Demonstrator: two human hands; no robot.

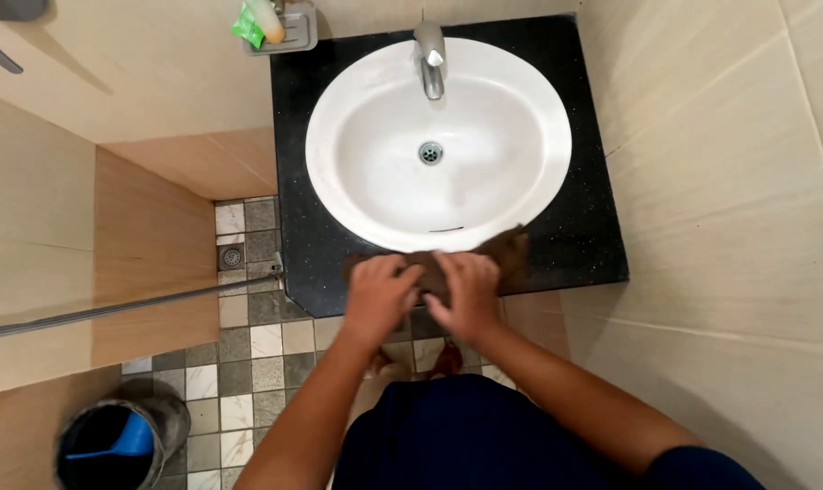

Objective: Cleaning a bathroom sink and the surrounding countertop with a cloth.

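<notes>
Pressing both hands, left hand [378, 295] and right hand [466, 292], on a brown cloth [509, 252].

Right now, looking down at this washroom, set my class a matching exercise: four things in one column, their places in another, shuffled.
Things:
1. brown cloth
2. tap
3. bucket
4. soap holder

Places:
A. on the floor, lower left
B. under both hands, on the counter's front edge
C. on the wall, left of the sink
D. at the back rim of the basin

Pairs: 1-B, 2-D, 3-A, 4-C

Single head-worn view, looking steeply down, close above sink [339, 136] and counter [593, 227]
</notes>
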